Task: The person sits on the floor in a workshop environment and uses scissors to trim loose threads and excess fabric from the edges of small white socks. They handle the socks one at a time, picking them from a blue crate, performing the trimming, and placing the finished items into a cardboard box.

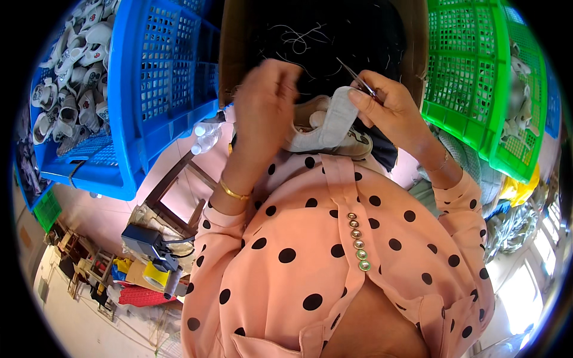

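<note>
A small light-grey shoe upper (319, 138) lies on my lap, with its broad strap (339, 113) standing up. My right hand (388, 104) pinches the strap's top between thumb and finger. That same hand also holds slim metal scissors (363, 83), whose pointed blades stick up toward the far left. Beside the shoe, my left hand (265, 104) is raised over its left end. The left fingers look curled but are smeared by motion, so what they hold, if anything, cannot be made out.
Dark cloth (334, 36) with loose pale threads (298, 39) lies ahead, inside a cardboard box (234, 36). At left, a blue basket (122, 119) holds many small shoes (77, 77). Green baskets (468, 71) stand at right. Clear bottles (205, 140) are near my left forearm.
</note>
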### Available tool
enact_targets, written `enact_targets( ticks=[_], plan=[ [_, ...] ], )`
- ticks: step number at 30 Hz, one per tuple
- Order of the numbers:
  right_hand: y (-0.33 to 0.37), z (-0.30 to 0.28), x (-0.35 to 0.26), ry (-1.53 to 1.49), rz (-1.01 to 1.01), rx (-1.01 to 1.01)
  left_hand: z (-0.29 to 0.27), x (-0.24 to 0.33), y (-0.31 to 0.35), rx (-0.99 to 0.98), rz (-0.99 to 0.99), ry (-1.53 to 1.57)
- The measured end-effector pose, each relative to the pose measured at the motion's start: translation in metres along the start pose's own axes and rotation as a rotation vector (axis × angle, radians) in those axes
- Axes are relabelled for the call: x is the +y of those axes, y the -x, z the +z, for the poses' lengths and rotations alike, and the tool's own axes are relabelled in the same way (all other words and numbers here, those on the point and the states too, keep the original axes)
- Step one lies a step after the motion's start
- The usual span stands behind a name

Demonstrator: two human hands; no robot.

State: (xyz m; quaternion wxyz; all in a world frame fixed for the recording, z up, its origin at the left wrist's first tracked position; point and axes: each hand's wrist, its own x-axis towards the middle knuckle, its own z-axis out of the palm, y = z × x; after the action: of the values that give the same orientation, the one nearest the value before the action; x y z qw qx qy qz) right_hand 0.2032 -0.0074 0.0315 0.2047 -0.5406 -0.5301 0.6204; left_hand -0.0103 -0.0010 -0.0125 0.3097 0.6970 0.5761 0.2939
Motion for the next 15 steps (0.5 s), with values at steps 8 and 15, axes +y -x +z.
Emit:
enact_targets(
  ticks=[8, 15],
  plan=[
    [0.0, 0.003, 0.005, 0.028, -0.046, 0.032, 0.0, 0.009, 0.009, -0.13, -0.002, 0.371],
    [-0.001, -0.004, 0.002, -0.106, -0.03, -0.01, 0.006, 0.011, 0.015, -0.2, -0.197, 0.833]
  ],
)
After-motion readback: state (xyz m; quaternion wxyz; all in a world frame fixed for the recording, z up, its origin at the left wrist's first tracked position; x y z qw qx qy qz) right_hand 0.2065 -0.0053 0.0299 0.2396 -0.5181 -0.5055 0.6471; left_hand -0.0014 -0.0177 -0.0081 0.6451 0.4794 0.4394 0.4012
